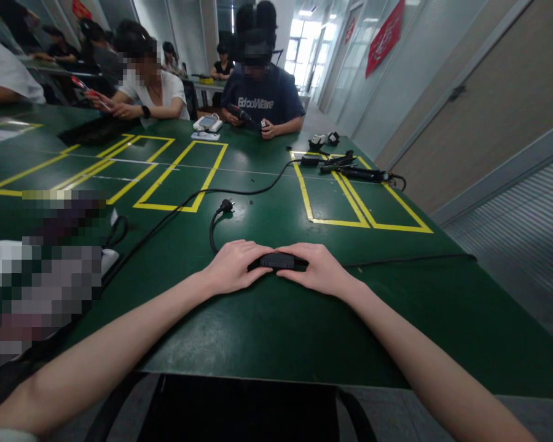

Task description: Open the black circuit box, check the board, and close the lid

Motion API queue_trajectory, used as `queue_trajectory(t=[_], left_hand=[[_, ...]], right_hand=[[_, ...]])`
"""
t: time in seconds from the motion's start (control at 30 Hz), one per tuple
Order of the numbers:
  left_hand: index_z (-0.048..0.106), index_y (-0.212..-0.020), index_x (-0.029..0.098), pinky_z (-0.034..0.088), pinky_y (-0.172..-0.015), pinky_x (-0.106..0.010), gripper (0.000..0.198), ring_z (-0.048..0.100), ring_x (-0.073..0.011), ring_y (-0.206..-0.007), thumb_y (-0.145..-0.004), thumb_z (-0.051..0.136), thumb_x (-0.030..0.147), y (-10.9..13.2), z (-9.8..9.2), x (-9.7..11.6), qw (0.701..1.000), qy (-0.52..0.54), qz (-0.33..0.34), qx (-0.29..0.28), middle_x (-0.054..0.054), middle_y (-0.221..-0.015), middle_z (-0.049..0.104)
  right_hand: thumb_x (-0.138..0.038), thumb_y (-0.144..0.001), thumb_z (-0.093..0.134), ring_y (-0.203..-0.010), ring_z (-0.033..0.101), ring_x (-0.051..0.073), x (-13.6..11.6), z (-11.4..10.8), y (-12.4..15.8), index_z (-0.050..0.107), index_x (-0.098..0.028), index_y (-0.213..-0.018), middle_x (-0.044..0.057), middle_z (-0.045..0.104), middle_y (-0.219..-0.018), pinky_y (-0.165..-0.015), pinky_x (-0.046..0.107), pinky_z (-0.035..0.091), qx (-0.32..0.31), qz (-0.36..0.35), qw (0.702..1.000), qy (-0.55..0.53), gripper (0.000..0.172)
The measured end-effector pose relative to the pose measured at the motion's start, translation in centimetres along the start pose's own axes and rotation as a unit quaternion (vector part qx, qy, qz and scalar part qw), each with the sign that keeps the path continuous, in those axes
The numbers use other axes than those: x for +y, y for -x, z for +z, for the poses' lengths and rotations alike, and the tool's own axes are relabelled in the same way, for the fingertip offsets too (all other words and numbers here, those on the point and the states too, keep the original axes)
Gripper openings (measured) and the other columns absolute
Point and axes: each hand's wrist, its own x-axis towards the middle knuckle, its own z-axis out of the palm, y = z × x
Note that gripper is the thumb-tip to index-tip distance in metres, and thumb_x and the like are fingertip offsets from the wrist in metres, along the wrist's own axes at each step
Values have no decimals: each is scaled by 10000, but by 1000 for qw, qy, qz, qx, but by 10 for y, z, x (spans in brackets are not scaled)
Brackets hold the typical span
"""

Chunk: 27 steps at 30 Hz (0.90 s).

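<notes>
Black adapter [277, 263] = landmark, on or just over the green table [373, 331], near the wearer's edge; can't tell if its underside touches. L hand [236, 267] grips its L end, R hand [317, 267] its R end; both grips narrow, thumbs on near side, fingers over far side, fingertips of the two hands almost meeting above the adapter. Short black cord [212, 230] curves up from behind L hand to a black plug [225, 207], which lies beyond & a bit L of adapter, prongs pointing R. Thin black cable [410, 259] runs R of adapter, out past R hand twd the table's R edge. Longer black lead [239, 193] crosses beyond adapter, from far R down to near L. Far R of adapter: dark tools [362, 174] in a pile over yellow tape outlines [341, 223], w/ small black-&-white pcs [317, 142] farther back. L of adapter, near edge: items blurred out, can't ID. Straight beyond adapter, across table: co-worker in dark tee [263, 101], a dark tool in one hand & small pc in the other; white device [207, 123] sits just L of them. Beyond & farther L of adapter: co-worker in white top [168, 92] holding a red item.
</notes>
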Motion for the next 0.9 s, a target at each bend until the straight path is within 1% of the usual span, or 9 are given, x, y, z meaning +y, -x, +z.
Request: queue_trajectory(t=[0.07, 0.13, 0.23, 0.3, 0.37, 0.43, 0.53, 0.67, 0.9], left_hand=[[662, -1224, 165, 557, -816, -343, 292, 737, -221, -910, -1038, 568, 370, 0, 1, -1, 1000, -14, 22, 15, -85, -1070, 783], [651, -1246, 161, 561, -849, -350, 288, 731, -224, -981, -1057, 534, 344, 1, 1, -2, 997, -35, 59, 39, -103, -1150, 773], [630, -1299, 185, 558, -917, -364, 284, 702, -221, -1114, -1078, 478, 279, 1, 0, -3, 990, -62, 111, 64, -105, -1279, 740], [623, -1318, 205, 550, -949, -370, 295, 686, -214, -1161, -1082, 449, 235, 1, 0, -3, 986, -70, 131, 69, -95, -1324, 722], [612, -1341, 217, 545, -964, -376, 306, 683, -218, -1175, -1076, 462, 239, 1, -1, -2, 988, -71, 125, 64, -96, -1364, 699], [571, -1402, 216, 552, -950, -382, 382, 695, -238, -1150, -1044, 558, 347, 2, 0, -2, 994, -61, 76, 50, -109, -1362, 694], [589, -1383, 189, 574, -845, -356, 534, 729, -245, -984, -959, 673, 502, 2, 0, -3, 999, -30, -27, 14, -98, -1148, 757], [708, -1169, 168, 550, -768, -319, 333, 707, -216, -847, -978, 668, 437, 2, 1, -5, 998, -2, -63, 0, -69, -949, 748], [691, -1232, 196, 548, -778, -316, 369, 698, -209, -850, -964, 676, 448, 1, -3, 0, 997, 5, -79, 5, -59, -974, 737]], right_hand=[[-435, -840, 809, -1049, 718, 273, 1, -3, -1, 711, -214, -1238, 99, 765, -1172, -939, 418, 560, -28, 43, 996, -75, 465], [-516, -893, 729, -980, 727, 244, 3, -6, -3, 672, -205, -1294, 92, 763, -1131, -877, 387, 576, -54, 94, 976, -189, 511], [-613, -983, 541, -726, 709, 179, 7, -10, -4, 650, -160, -1301, 74, 759, -944, -679, 312, 572, -117, 173, 912, -353, 564], [-635, -967, 551, -644, 683, 162, 9, -10, -4, 681, -128, -1240, 68, 748, -855, -629, 295, 554, -161, 194, 885, -392, 590], [-600, -952, 600, -655, 689, 168, 9, -8, -3, 704, -120, -1214, 72, 754, -847, -647, 303, 558, -150, 189, 900, -364, 556], [-527, -957, 627, -747, 722, 198, 7, -5, -2, 718, -144, -1227, 88, 778, -923, -722, 339, 578, -80, 155, 948, -265, 477], [-387, -961, 659, -981, 744, 257, 4, 1, -1, 736, -200, -1232, 111, 780, -1149, -893, 405, 573, 8, 56, 996, -72, 338], [-343, -977, 657, -1040, 744, 256, 2, 4, 1, 691, -219, -1297, 105, 769, -1201, -900, 380, 578, 23, -20, 999, 38, 346], [-369, -1009, 607, -892, 752, 219, -2, 2, 1, 684, -204, -1218, 79, 780, -1045, -762, 303, 561, 19, -10, 997, 72, 277]])
